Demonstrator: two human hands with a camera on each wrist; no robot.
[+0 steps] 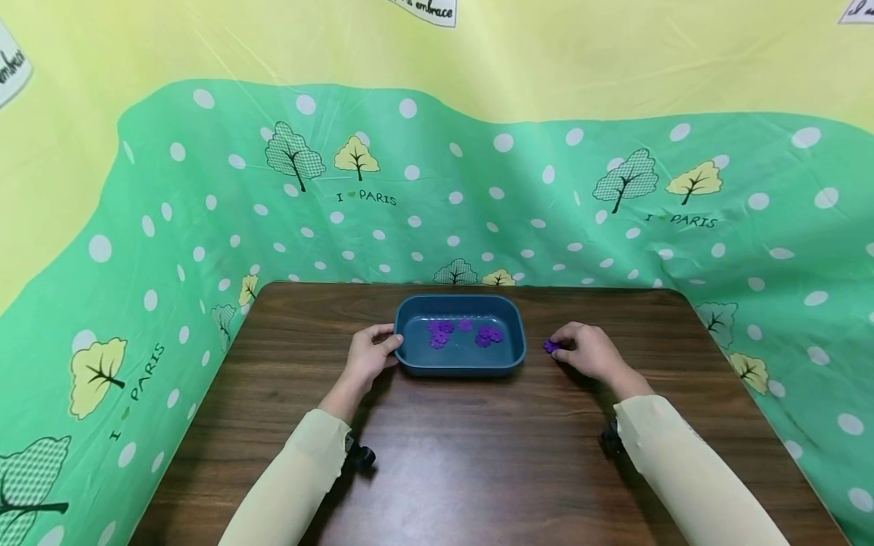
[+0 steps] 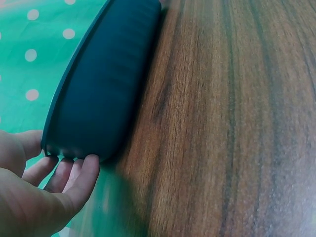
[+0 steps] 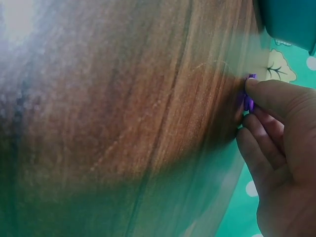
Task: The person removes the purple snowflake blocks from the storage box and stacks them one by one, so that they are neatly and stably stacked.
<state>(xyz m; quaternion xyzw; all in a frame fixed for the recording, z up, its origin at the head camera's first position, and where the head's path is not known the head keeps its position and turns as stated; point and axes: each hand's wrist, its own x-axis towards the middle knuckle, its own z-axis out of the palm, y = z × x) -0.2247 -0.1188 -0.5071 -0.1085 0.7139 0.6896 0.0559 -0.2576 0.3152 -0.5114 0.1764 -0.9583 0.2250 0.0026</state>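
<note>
A dark blue rectangular plastic basin sits toward the far side of the table, with several purple flower-shaped pieces lying on its bottom in loose clusters. My left hand grips the basin's left end, thumb at the rim and fingers against the outer wall, as the left wrist view also shows. To the right of the basin, my right hand pinches a purple flower-shaped piece between thumb and fingers, close over the tabletop. The fingers partly hide that piece.
The brown wood-grain table reaches back to a green and yellow printed cloth hanging behind and at both sides. A dark wrist camera sticks out from the left sleeve, and another dark device shows at the right sleeve.
</note>
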